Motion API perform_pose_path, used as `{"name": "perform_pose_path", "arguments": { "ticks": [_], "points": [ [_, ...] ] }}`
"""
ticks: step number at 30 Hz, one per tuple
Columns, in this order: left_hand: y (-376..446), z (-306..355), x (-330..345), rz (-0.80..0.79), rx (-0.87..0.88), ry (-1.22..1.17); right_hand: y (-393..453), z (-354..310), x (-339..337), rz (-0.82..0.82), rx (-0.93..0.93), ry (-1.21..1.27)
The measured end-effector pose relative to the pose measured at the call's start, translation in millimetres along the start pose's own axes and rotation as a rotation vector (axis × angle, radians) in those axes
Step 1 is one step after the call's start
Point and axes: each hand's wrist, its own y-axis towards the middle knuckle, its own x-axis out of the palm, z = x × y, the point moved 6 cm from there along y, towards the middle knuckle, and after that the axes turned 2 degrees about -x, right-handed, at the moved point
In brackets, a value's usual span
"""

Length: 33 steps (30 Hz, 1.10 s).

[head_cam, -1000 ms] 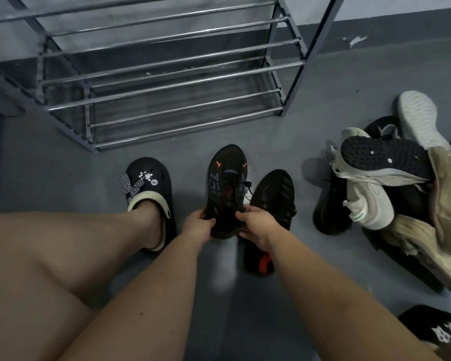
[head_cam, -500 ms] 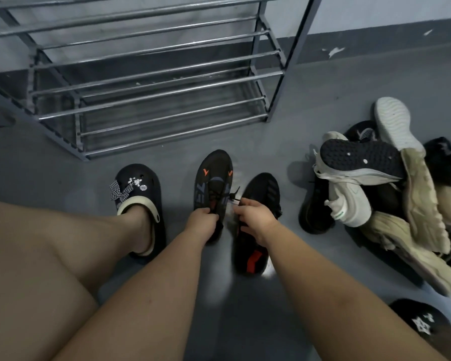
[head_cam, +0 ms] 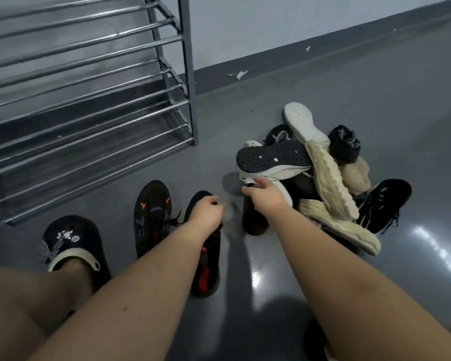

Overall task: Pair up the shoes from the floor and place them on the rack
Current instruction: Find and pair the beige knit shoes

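Observation:
Two black sneakers lie side by side on the grey floor: one with orange marks (head_cam: 151, 217) and one with a red heel patch (head_cam: 206, 267). My left hand (head_cam: 208, 212) hangs over the second sneaker with its fingers curled; any grip is hidden. My right hand (head_cam: 266, 194) reaches to the shoe pile, fingers apart, touching the edge of a white sneaker with a black sole (head_cam: 271, 160) that lies sole up. The metal shoe rack (head_cam: 89, 157) stands at the back left, its bars bare.
The pile on the right holds cream shoes (head_cam: 331, 183), a white-soled shoe (head_cam: 300, 121) and black sneakers (head_cam: 383, 204). A black clog with a bow (head_cam: 71, 243) is on my left foot. The wall's dark skirting (head_cam: 323, 53) runs behind.
The orange-marked sneaker has left both hands and now lies on the floor. My right hand has moved right to the pile; my left hand has shifted over the second black sneaker. The view has swung right.

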Motion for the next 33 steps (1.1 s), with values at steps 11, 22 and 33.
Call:
{"name": "perform_pose_path", "arguments": {
  "ticks": [11,22,33],
  "points": [
    [73,105,17,-0.068,0.177,0.284,40,1,-62,0.105,0.068,0.079],
    [117,81,52,-0.116,0.029,-0.146,74,9,-41,0.111,0.197,0.463],
    [69,108,44,-0.144,0.212,-0.254,63,-3,-42,0.261,0.15,0.56]
  ]
}}
